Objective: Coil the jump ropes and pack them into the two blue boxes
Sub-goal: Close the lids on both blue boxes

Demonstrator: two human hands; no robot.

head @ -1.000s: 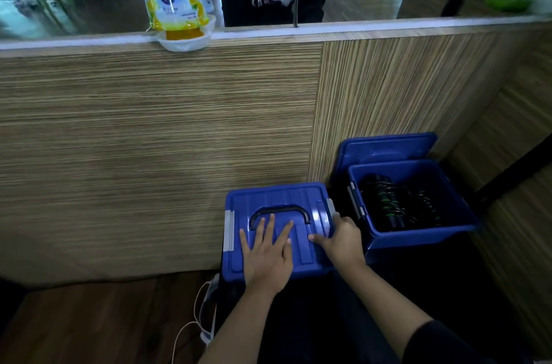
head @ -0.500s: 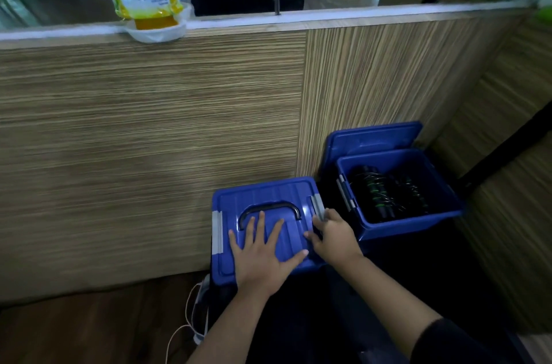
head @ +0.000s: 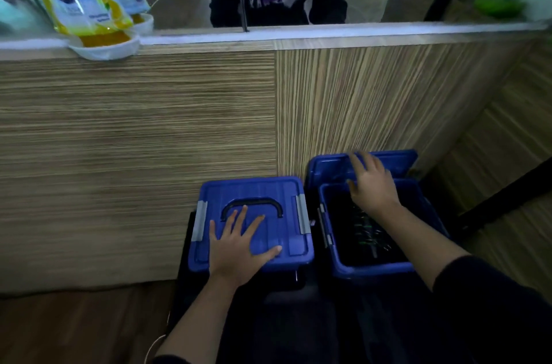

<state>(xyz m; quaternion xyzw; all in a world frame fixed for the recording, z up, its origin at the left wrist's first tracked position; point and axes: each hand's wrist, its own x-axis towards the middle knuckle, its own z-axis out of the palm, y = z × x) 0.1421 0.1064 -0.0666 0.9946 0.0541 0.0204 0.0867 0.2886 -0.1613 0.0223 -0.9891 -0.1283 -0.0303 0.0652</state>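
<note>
Head view: two blue boxes sit side by side at the foot of a wood-grain wall. The left box (head: 254, 223) is closed, its lid on with a black handle (head: 252, 205) and grey side latches. The left hand (head: 239, 247) lies flat on that lid, fingers (head: 242, 216) spread straight, holding nothing. The right box (head: 379, 266) stands open, with dark coiled jump ropes (head: 366, 232) lying inside. Its lid (head: 331, 165) leans upright behind it against the wall. The right hand (head: 373, 186) reaches over the far rim, loosely spread fingertips touching the lid; motion blur hides any grip. On the ledge above, far left, a bag (head: 86, 2) of yellow liquid sits in a white bowl.
</note>
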